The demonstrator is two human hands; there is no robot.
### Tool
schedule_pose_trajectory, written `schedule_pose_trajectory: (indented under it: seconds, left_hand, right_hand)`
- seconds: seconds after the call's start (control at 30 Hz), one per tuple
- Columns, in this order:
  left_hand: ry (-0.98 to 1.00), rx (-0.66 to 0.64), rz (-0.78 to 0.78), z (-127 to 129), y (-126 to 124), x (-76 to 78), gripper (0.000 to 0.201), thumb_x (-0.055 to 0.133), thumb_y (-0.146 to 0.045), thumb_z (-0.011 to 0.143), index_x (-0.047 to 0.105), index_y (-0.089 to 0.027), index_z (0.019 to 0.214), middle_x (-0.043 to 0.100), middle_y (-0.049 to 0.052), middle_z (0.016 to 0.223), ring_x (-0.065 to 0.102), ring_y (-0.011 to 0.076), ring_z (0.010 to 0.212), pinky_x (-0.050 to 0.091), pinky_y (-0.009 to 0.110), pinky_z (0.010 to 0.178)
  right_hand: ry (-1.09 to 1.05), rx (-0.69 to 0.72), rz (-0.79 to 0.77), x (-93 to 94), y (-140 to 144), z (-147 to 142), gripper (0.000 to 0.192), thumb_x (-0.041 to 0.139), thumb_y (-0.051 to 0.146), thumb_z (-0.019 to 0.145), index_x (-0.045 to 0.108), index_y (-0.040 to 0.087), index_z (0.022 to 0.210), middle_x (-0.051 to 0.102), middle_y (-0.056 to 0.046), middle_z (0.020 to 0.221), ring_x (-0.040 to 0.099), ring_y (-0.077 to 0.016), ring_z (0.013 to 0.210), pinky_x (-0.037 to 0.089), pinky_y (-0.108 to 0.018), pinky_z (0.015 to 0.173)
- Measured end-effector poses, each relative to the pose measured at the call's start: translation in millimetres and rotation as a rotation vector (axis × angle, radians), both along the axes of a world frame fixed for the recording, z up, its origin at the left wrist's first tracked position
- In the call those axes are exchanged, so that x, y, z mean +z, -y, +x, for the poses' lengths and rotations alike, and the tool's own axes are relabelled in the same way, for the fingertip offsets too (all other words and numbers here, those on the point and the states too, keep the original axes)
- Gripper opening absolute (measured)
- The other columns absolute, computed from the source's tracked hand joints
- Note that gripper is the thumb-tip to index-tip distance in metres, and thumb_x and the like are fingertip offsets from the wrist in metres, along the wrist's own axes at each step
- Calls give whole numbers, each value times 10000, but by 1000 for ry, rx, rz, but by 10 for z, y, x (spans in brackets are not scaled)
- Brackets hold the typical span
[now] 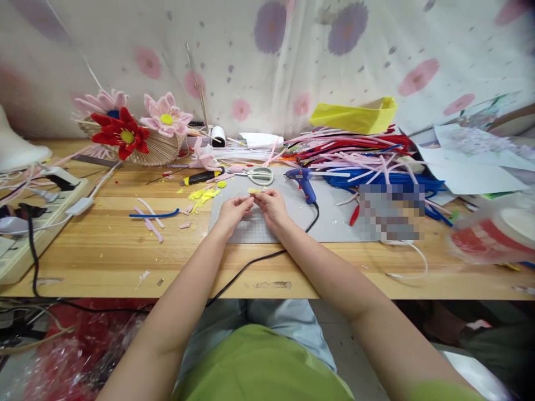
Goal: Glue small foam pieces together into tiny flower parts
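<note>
Your left hand (pixel 237 215) and right hand (pixel 272 208) met over the near edge of the gray mat (pixel 340 233), fingers curled nearly closed. A small yellow piece (pixel 254 190) showed at their fingertips; I could not tell which hand, if either, gripped it. The glue gun (pixel 304 184) and scissors (pixel 261 176) bounded your reach forward; toward you ran a strip of wooden table (pixel 104 239), crossed by a black cord (pixel 251 263). Fingers hid much of the piece, a pixelated patch (pixel 393 211) masked the mat's right end, and the picture's edge cut off a bagged cup (pixel 495 234).
</note>
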State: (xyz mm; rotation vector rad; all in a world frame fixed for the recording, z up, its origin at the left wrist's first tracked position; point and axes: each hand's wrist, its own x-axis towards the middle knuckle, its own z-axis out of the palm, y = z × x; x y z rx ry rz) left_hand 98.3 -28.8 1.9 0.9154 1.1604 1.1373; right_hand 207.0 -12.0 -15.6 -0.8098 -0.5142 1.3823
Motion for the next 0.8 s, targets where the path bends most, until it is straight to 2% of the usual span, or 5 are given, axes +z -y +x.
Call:
schedule_pose_trajectory:
  seconds: [0.2,0.33,0.4,0.6,0.8]
  left_hand:
    - [-300,71,13,-124,-70,-2,460,692,-600,591,672,-144,647,672,88,693,588,166,668,446,271,604]
    - [-440,260,222,-211,-133,-33,443,599,-587,697,722,-165,751,709,83,829,612,209,852,443,308,769]
    - [-404,304,290,-212,-136,-33,398,618,-538,703,735,-172,805,712,72,899,605,209,926,430,312,833]
    - [-168,185,113,-111,-49,59,296,798,-399,532,731,-161,695,710,54,753,612,205,870,443,312,819]
    - [-62,205,190,-96,-65,13,243,827,-259,489,739,-161,693,709,59,752,618,174,815,440,292,821]
  right_hand:
    - [69,-4,97,-19,-21,31,387,732,142,484,380,205,633,584,72,616,648,-111,639,554,-310,767]
    - [172,-1,129,-34,-26,27,416,763,199,472,386,204,649,557,82,650,634,-101,628,559,-335,777]
    - [199,-2,139,-38,-17,12,415,768,210,470,392,202,645,551,84,643,630,-99,627,560,-324,755]
    - [229,40,164,-20,35,-21,398,775,207,505,402,205,644,559,84,636,612,-87,625,553,-280,719]
    - [250,56,167,-16,49,-29,412,788,225,501,403,203,646,558,82,629,596,-80,620,552,-271,706]
